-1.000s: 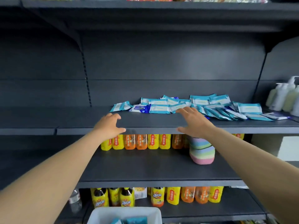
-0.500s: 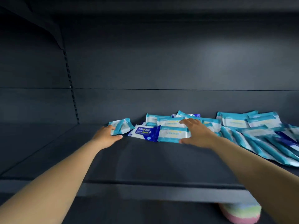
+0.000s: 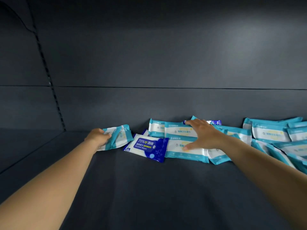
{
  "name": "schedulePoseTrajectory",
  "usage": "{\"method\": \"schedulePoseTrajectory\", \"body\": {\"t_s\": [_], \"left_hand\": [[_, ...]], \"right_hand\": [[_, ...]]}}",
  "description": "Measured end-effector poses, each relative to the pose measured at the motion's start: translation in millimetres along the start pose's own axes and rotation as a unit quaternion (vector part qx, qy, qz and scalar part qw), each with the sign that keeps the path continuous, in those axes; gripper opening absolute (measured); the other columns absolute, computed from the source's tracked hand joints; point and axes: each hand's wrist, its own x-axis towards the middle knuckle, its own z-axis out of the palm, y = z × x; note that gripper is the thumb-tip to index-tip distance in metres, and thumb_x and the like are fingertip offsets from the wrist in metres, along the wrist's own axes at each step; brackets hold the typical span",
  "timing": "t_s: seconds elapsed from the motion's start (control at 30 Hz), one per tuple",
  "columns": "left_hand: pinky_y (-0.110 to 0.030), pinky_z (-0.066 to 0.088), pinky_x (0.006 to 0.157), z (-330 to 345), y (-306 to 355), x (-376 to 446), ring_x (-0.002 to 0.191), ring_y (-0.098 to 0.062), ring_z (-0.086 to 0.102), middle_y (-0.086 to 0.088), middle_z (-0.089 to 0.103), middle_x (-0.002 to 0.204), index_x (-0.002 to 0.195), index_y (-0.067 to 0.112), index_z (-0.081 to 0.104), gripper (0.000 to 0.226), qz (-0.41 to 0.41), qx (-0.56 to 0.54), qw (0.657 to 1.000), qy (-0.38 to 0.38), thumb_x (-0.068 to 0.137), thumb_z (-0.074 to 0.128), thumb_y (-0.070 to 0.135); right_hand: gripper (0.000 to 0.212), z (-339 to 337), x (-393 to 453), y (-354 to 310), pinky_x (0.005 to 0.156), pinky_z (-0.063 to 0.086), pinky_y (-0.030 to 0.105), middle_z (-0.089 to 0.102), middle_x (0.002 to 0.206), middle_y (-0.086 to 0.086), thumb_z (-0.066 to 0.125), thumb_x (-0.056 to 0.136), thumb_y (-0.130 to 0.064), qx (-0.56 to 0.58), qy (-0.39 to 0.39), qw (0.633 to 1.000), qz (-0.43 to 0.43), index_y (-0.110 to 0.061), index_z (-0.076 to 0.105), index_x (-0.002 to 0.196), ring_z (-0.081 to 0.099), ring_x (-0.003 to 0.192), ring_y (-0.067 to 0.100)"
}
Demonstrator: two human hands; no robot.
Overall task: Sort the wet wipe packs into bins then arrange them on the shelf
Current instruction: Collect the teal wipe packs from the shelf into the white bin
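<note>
Left hand (image 3: 98, 137) has closed its fingers (image 3: 106, 136) round a teal pack (image 3: 118, 137).

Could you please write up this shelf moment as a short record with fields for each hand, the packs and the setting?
setting: dark grey shelf with a back panel
left hand: grips a teal and white pack at the left end of the pile
right hand: spread flat, fingers straight, resting on the teal packs in the middle
odd pack: blue alcohol wipes pack lying flat between the two hands
further packs: overlapping teal pile to the right
bins: none in view
</note>
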Motion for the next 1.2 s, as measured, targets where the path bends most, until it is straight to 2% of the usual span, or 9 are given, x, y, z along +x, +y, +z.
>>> {"method": "schedulePoseTrajectory", "body": {"t_s": [0.2, 0.37, 0.47, 0.6, 0.67, 0.77, 0.97, 1.1, 1.2], "left_hand": [[-0.027, 0.038, 0.088, 6.8, 10.2, 3.6, 0.106, -0.026, 0.055, -0.012, 0.056, 0.12, 0.125, -0.001, 0.052, 0.053, -0.039, -0.146, 0.988, -0.023, 0.081, 0.074, 0.02], [-0.03, 0.042, 0.071, 10.5, 23.7, -3.4, 0.078, -0.024, 0.058, -0.013, 0.063, 0.095, 0.088, 0.005, 0.059, 0.028, -0.057, -0.153, 0.984, -0.068, 0.076, 0.078, 0.021], [-0.032, 0.047, 0.069, 9.2, 31.0, -5.3, 0.069, -0.024, 0.058, -0.011, 0.059, 0.078, 0.081, 0.001, 0.054, 0.023, -0.072, -0.197, 0.974, -0.088, 0.076, 0.076, 0.005], [-0.031, 0.047, 0.065, 9.5, 37.8, -8.6, 0.064, -0.021, 0.055, -0.01, 0.057, 0.074, 0.076, 0.0, 0.052, 0.023, -0.082, -0.199, 0.971, -0.108, 0.074, 0.075, -0.003], [-0.034, 0.049, 0.072, 11.3, 39.9, -8.0, 0.071, -0.024, 0.058, -0.013, 0.06, 0.083, 0.072, 0.002, 0.051, 0.027, -0.084, -0.191, 0.97, -0.122, 0.072, 0.077, -0.001], [-0.039, 0.047, 0.095, 11.8, 40.7, -0.8, 0.098, -0.029, 0.061, -0.017, 0.062, 0.106, 0.09, -0.001, 0.059, 0.031, -0.106, -0.162, 0.967, -0.165, 0.069, 0.081, 0.004], [-0.043, 0.041, 0.104, 25.7, 32.6, 38.7, 0.117, -0.031, 0.056, -0.015, 0.058, 0.128, 0.125, 0.001, 0.057, 0.077, -0.112, -0.043, 0.96, -0.254, 0.056, 0.089, 0.013], [-0.044, 0.043, 0.102, 22.0, 41.2, 32.7, 0.113, -0.032, 0.058, -0.015, 0.06, 0.124, 0.121, 0.001, 0.059, 0.076, -0.128, -0.04, 0.959, -0.251, 0.052, 0.09, 0.011], [-0.045, 0.049, 0.092, 10.8, 59.3, -0.7, 0.097, -0.033, 0.063, -0.019, 0.065, 0.107, 0.106, -0.002, 0.063, 0.046, -0.121, -0.037, 0.96, -0.25, 0.065, 0.083, 0.005]], "right_hand": [[0.109, -4.6, 7.5, -1.8, 0.112, 0.024, 0.04, 0.029, 0.144, 0.0, 0.07, 0.063, -0.069, -0.039, -0.021, 0.999, 0.017, -0.019, 0.022, 0.148, 0.024, 0.135, 0.021], [0.103, -10.6, 7.2, -4.8, 0.106, 0.032, 0.037, 0.039, 0.134, -0.002, 0.072, 0.06, -0.069, -0.039, -0.014, 0.999, 0.02, -0.019, 0.033, 0.141, 0.036, 0.127, 0.018], [0.091, -14.7, 4.4, -7.0, 0.095, 0.041, 0.033, 0.048, 0.122, -0.003, 0.073, 0.06, -0.067, -0.042, -0.011, 0.999, 0.016, -0.022, 0.04, 0.131, 0.045, 0.113, 0.017], [0.073, -14.1, 0.1, -7.4, 0.079, 0.047, 0.029, 0.054, 0.106, -0.005, 0.075, 0.064, -0.062, -0.007, -0.051, 0.999, 0.016, -0.023, 0.046, 0.118, 0.053, 0.094, 0.013], [0.073, -12.2, -1.6, -7.1, 0.079, 0.045, 0.027, 0.055, 0.111, -0.007, 0.074, 0.066, -0.061, 0.019, -0.06, 0.998, 0.015, -0.022, 0.047, 0.121, 0.053, 0.095, 0.012], [0.067, -11.8, -4.2, -5.8, 0.082, 0.046, 0.027, 0.055, 0.115, -0.009, 0.074, 0.067, -0.058, 0.05, -0.084, 0.995, 0.02, -0.024, 0.051, 0.12, 0.054, 0.098, 0.011], [0.062, -25.6, -18.1, -3.7, 0.096, 0.046, 0.031, 0.055, 0.117, -0.013, 0.075, 0.071, -0.049, 0.049, -0.2, 0.978, 0.018, -0.026, 0.048, 0.123, 0.054, 0.109, 0.013], [0.035, -31.5, -23.4, -0.2, 0.072, 0.045, 0.023, 0.055, 0.086, -0.018, 0.079, 0.069, -0.045, 0.062, -0.203, 0.977, -0.001, -0.036, 0.05, 0.086, 0.055, 0.083, 0.007], [0.04, -32.5, -28.0, -0.2, 0.067, 0.039, 0.019, 0.052, 0.088, -0.02, 0.079, 0.068, -0.047, 0.079, -0.163, 0.984, -0.004, -0.038, 0.048, 0.09, 0.052, 0.082, 0.003]]}}
